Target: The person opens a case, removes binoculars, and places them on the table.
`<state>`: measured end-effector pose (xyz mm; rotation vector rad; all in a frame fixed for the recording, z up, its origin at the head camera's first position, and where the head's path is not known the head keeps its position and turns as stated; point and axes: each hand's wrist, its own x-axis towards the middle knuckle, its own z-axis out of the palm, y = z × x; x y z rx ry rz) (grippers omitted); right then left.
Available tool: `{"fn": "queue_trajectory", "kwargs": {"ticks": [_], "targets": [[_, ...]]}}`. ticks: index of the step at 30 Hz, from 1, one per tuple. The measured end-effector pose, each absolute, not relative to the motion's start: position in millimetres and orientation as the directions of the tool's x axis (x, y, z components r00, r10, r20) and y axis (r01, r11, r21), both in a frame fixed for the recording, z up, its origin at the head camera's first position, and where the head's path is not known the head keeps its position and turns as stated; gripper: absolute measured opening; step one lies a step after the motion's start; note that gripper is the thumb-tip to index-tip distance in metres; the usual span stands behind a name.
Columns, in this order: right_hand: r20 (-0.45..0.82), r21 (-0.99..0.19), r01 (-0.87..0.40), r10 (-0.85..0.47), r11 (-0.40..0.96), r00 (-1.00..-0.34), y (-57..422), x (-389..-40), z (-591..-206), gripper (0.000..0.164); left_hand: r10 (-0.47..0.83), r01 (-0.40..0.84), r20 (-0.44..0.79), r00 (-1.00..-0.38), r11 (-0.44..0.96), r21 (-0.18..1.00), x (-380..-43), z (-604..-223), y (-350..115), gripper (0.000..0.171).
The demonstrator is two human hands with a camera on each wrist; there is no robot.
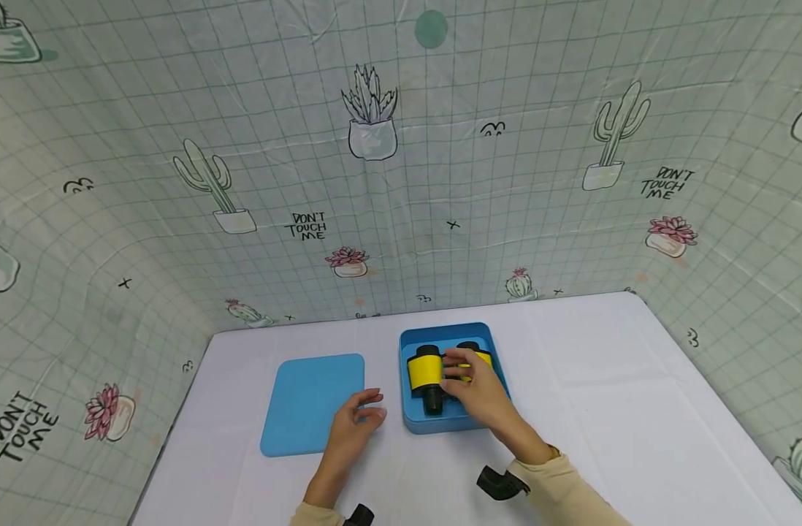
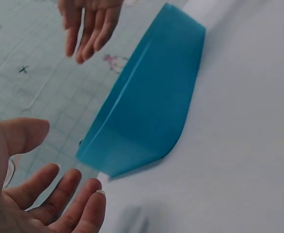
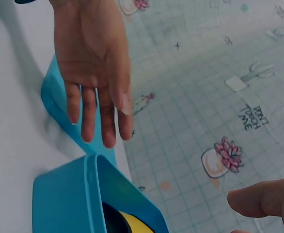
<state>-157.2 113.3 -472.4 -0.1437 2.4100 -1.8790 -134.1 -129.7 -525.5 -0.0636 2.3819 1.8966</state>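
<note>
Yellow-and-black binoculars (image 1: pixel 426 371) lie inside an open blue box (image 1: pixel 440 424), with a bit of their yellow body (image 3: pixel 138 224) showing past the rim in the right wrist view. My right hand (image 1: pixel 476 387) is over the box, overlapping the right barrel in the head view. Seen from the left wrist, that right hand (image 2: pixel 91 24) hovers above the box rim with loose, fairly straight fingers. Between the box and a flat blue lid (image 1: pixel 309 402), my left hand (image 1: pixel 352 427) holds nothing, its fingers relaxed and thumb apart.
The lid lies flat on the white table (image 1: pixel 572 409), left of the box. Behind and at both sides hangs a grid-patterned cloth (image 1: pixel 427 183) with cactus drawings. A black wrist device (image 1: pixel 499 483) sits at the right sleeve.
</note>
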Motion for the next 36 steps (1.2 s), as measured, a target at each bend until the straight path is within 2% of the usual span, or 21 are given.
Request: {"fn": "queue_trajectory", "kwargs": {"ticks": [21,28,36], "targets": [[-0.010,-0.943,-0.030,-0.117,0.332,-0.993,147.1,-163.3,-476.3,0.049,-0.033,-0.144,-0.142,-0.989,0.078,0.986,-124.8,-543.3,-83.5,0.065],[0.030,-0.932,-0.087,-0.163,0.353,-0.986,150.6,-166.2,-475.7,0.051,-0.073,-0.164,-0.163,-0.984,0.009,0.986,-124.3,-547.1,-77.3,0.069],[0.095,-0.894,-0.186,-0.233,0.407,-0.968,154.1,-175.0,-479.5,0.051,-0.098,-0.200,-0.201,-0.975,-0.025,0.980,-123.6,-547.9,-72.6,0.066]]}}
